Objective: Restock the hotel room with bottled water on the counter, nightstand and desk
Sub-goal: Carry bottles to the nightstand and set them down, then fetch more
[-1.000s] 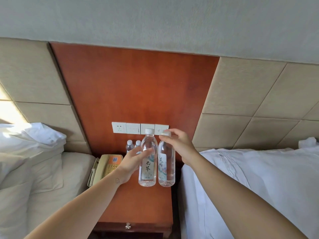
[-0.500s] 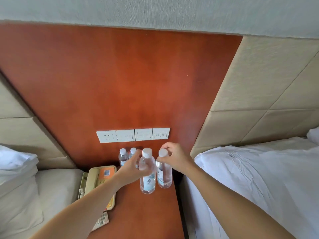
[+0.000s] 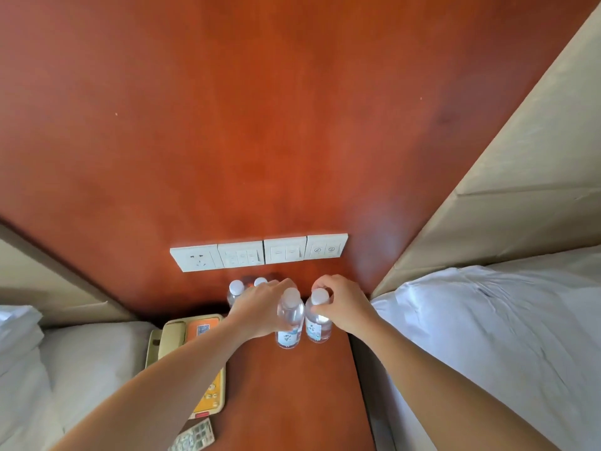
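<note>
1. Two beds flank the scene: the right bed (image 3: pixel 487 336) with rumpled white sheets and the left bed (image 3: pixel 81 362) with a stacked white pillow at its head.
2. Behind them rises a red-brown wooden wall panel (image 3: pixel 260 125), with beige padded headboard panels (image 3: pixel 520 157) to either side.
3. Between the beds stands the nightstand; its tabletop (image 3: pixel 292 402) is the same red-brown wood.
4. On the wall panel just above the tabletop's far edge runs a row of white switch plates (image 3: pixel 260 255), the leftmost a socket.
5. Along the tabletop's left edge lies a beige and orange telephone (image 3: pixel 195 346), and at the near left corner a remote control (image 3: pixel 195 437) shows in part.
6. The left hand (image 3: pixel 260 310) wraps the body of the left water bottle (image 3: pixel 289 320), which stands upright near the middle of the tabletop toward its far edge.
7. The right hand (image 3: pixel 344 304) pinches the neck of the right water bottle (image 3: pixel 318 323), just below its white cap; it stands just beside the left one, on the side of the tabletop's right edge. Whether either base rests on the wood I cannot tell.
8. At the far edge, behind the left hand, two smaller bottles (image 3: pixel 234 289) stand against the wall panel, only caps and shoulders showing.
</note>
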Demonstrator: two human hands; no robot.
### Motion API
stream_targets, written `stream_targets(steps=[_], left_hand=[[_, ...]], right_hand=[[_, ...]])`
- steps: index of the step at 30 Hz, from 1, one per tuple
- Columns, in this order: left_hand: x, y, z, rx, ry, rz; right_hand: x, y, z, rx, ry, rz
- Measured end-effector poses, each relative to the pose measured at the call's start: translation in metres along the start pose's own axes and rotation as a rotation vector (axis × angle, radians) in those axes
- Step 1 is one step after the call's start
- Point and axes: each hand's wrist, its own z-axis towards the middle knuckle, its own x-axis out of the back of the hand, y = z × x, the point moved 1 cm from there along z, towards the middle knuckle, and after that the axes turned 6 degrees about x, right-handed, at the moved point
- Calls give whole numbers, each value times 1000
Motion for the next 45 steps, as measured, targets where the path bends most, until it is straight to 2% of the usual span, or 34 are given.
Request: stream_targets(steps=[7,11,15,22,31,37,41,45], left_hand=[[-37,-20,22,-107,54,215],[-54,-28,31,-89,99,274],[-66,-34,38,-93,203,492],[-74,-36,56,-128,266,660],[-72,-33,62,-191,410,704],[-75,-33,66,-144,366,743],[-71,-32,72,-136,424,731],[-67,-29,77,-111,409,729]], right_hand=[[-32,29,26,-16,-87,-79],[-49,42,34,-14,-129,-120],[-63,47,38,0,-119,-196],[-71,46,43,27,-124,-304],[-81,47,54,27,-75,-334],[-84,50,62,6,41,-325],[-84,51,68,0,69,-310],[-78,52,76,3,67,-301]])
